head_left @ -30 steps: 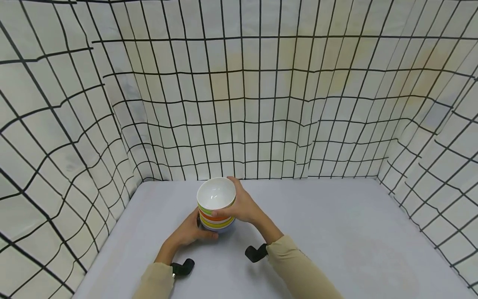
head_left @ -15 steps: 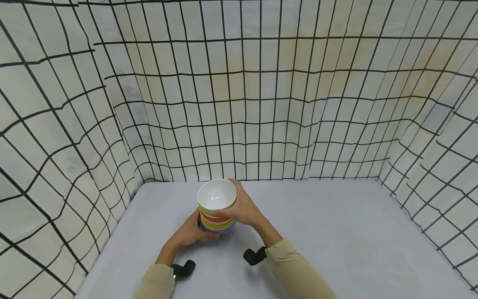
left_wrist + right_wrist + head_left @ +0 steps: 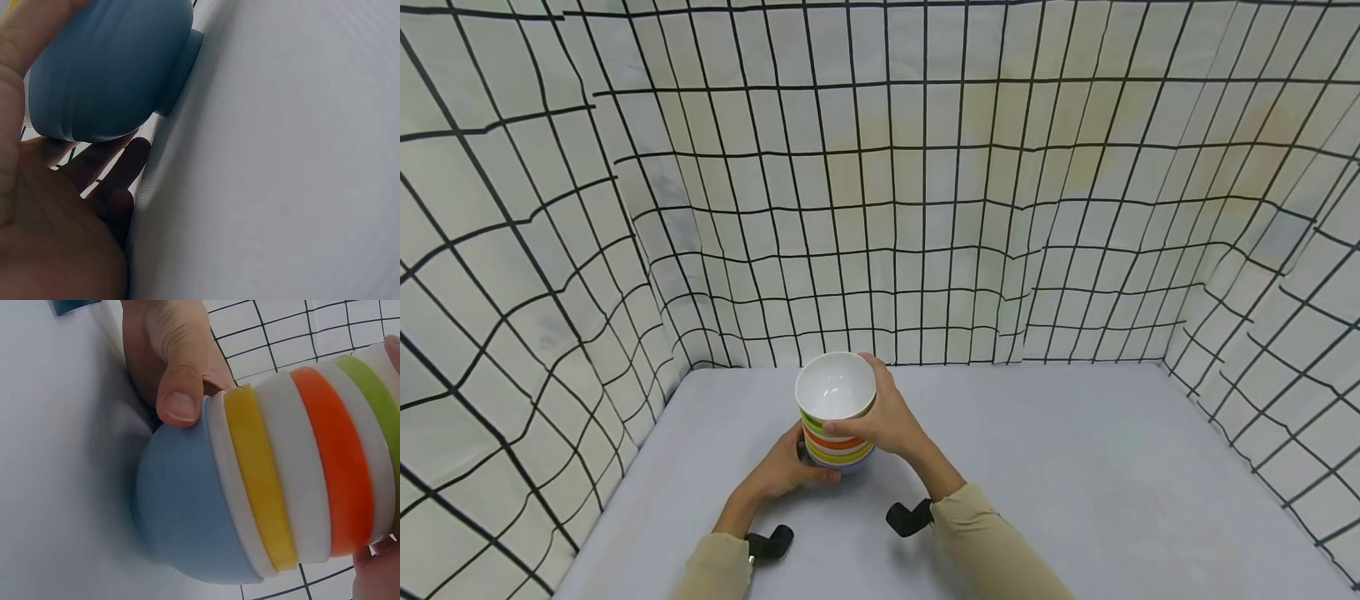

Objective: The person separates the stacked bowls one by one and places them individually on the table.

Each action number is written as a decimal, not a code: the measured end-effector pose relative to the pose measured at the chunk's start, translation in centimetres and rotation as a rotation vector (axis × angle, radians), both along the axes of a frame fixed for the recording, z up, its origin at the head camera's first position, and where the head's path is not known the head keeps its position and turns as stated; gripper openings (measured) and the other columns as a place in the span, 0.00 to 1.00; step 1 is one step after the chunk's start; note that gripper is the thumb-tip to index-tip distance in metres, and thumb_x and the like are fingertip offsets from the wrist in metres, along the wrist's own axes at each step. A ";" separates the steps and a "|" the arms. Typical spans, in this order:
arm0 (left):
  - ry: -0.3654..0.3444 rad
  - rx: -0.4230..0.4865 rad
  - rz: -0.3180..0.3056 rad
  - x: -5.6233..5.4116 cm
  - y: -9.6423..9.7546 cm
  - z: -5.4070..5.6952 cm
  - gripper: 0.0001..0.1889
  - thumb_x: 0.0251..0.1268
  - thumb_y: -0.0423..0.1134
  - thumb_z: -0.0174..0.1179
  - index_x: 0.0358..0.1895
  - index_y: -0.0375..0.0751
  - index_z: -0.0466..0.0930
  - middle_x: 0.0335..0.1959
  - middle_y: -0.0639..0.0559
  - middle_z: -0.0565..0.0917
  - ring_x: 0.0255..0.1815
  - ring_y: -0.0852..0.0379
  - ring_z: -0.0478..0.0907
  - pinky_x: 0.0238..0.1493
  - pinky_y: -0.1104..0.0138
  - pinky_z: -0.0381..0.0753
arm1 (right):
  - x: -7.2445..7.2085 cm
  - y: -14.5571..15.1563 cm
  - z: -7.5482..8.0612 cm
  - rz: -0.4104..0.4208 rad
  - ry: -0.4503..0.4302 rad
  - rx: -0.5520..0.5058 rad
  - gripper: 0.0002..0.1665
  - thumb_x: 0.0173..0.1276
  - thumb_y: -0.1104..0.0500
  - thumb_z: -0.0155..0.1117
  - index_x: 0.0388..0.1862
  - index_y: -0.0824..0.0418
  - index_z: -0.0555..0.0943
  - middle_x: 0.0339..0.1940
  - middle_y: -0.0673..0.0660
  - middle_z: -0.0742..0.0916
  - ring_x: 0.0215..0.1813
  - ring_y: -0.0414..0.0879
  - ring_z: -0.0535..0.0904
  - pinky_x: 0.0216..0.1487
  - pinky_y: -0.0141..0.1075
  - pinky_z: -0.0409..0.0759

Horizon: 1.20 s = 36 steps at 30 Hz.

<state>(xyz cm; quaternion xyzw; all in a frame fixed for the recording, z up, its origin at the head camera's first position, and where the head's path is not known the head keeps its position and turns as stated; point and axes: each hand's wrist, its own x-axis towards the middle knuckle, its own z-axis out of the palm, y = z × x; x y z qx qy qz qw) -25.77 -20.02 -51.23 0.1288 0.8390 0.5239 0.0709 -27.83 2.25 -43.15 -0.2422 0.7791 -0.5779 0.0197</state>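
Several nested bowls stand in a stack on the left half of the table. At the bottom is a light blue bowl [image 3: 184, 506], its foot down at the tabletop in the left wrist view. Above it show a yellow-striped bowl [image 3: 259, 481], an orange-striped bowl [image 3: 334, 462] and, on top, a green-striped bowl [image 3: 835, 387] with a white inside. My left hand [image 3: 782, 467] grips the blue bowl from the left, thumb in front, fingers behind. Higher up, my right hand [image 3: 887, 417] holds the green-striped bowl from the right, with thumb in front and fingers at the far rim.
A pale table [image 3: 1075, 467] extends around the stack, mostly to the right. White walls with a black grid [image 3: 925, 208] enclose its back and sides. Small black wrist cameras [image 3: 771, 542] stick out beneath the forearms.
The green-striped bowl and my right hand have risen very slightly against the rest of the stack. My left hand keeps its hold on the blue bowl. The head view has tilted a little.
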 end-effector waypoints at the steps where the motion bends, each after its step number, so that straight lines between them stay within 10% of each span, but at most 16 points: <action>1: 0.000 0.006 -0.003 0.0 0.0 -0.1 0.50 0.46 0.44 0.83 0.74 0.50 0.64 0.65 0.49 0.79 0.69 0.45 0.72 0.75 0.41 0.65 | 0.1 0.1 0.1 -0.001 0.008 -0.006 0.67 0.52 0.46 0.84 0.82 0.49 0.52 0.73 0.54 0.71 0.68 0.50 0.76 0.66 0.50 0.80; 21: 0.029 0.048 -0.038 -0.1 -0.2 -0.2 0.48 0.47 0.42 0.82 0.73 0.53 0.64 0.66 0.50 0.78 0.73 0.43 0.70 0.78 0.38 0.59 | 1.9 5.0 1.9 -0.095 0.110 -0.147 0.65 0.46 0.60 0.87 0.80 0.47 0.58 0.72 0.52 0.74 0.70 0.54 0.74 0.63 0.50 0.84; 36: 0.048 0.054 -0.060 -0.3 -0.3 -0.1 0.48 0.48 0.41 0.82 0.74 0.53 0.64 0.66 0.50 0.79 0.68 0.46 0.73 0.74 0.46 0.66 | 2.0 10.3 0.4 -0.197 0.085 -0.120 0.67 0.46 0.61 0.87 0.80 0.52 0.56 0.74 0.57 0.71 0.70 0.61 0.73 0.60 0.50 0.85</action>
